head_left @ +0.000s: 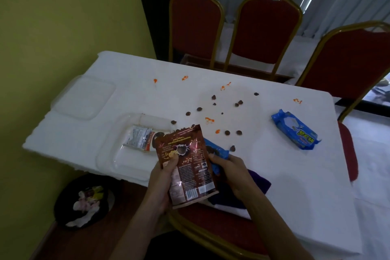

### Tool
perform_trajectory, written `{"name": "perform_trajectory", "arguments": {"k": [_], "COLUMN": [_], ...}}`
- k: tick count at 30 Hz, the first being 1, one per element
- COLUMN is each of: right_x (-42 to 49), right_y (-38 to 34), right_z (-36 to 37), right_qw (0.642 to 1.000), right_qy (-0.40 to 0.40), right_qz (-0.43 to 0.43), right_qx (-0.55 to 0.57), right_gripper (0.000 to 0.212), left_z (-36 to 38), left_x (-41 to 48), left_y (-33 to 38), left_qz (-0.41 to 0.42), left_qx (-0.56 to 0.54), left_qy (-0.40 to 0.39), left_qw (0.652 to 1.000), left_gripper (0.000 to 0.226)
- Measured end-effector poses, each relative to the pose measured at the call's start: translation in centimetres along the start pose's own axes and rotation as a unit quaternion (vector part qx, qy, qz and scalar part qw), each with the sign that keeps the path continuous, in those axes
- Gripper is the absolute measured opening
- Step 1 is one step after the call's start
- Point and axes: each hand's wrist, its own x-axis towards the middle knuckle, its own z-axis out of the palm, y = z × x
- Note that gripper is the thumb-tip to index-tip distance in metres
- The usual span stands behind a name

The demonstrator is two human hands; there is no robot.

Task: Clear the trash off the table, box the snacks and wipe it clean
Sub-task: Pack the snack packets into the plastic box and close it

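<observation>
From my seat I see the left hand gripping a brown snack pouch by its left edge. The thumb is pressed flat on the printed face, and the other fingers are wrapped behind it where I cannot see them. The pouch stands nearly upright, its torn top tilted away from me, and it is held above the near edge of the table. The right hand has its fingers curled round the lower end of a blue snack packet, which sticks up just behind and to the right of the pouch. Both forearms reach in from the bottom of the view and meet over the table edge, palms turned towards each other. A purple cloth lies on the table under the right wrist. The clear box sits just left of the pouch with white sachets lying in it, and its lid lies further left. Brown snack crumbs and orange smears are scattered across the middle of the tablecloth. A blue pack of wipes lies well to the right. On the floor to the left, a black bin holds crumpled wrappers.
</observation>
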Motion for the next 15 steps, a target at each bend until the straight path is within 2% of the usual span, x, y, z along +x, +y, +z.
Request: {"name": "perform_trajectory", "arguments": {"k": [10,15], "right_x": [1.2,1.8], "right_y": [1.2,1.8], "right_z": [4.3,6.0], "right_qw": [0.999,0.998], "right_qy": [-0.003,0.003], "right_qz": [0.013,0.010], "right_qx": [-0.048,-0.065], "right_gripper": [0.036,0.031], "left_z": [-4.9,-6.7], "left_x": [1.1,1.6], "left_y": [1.3,1.7], "left_qz": [0.004,0.010], "left_qx": [0.028,0.019], "left_qy": [0.020,0.029], "left_qw": [0.999,0.999], "left_gripper": [0.034,0.027]}}
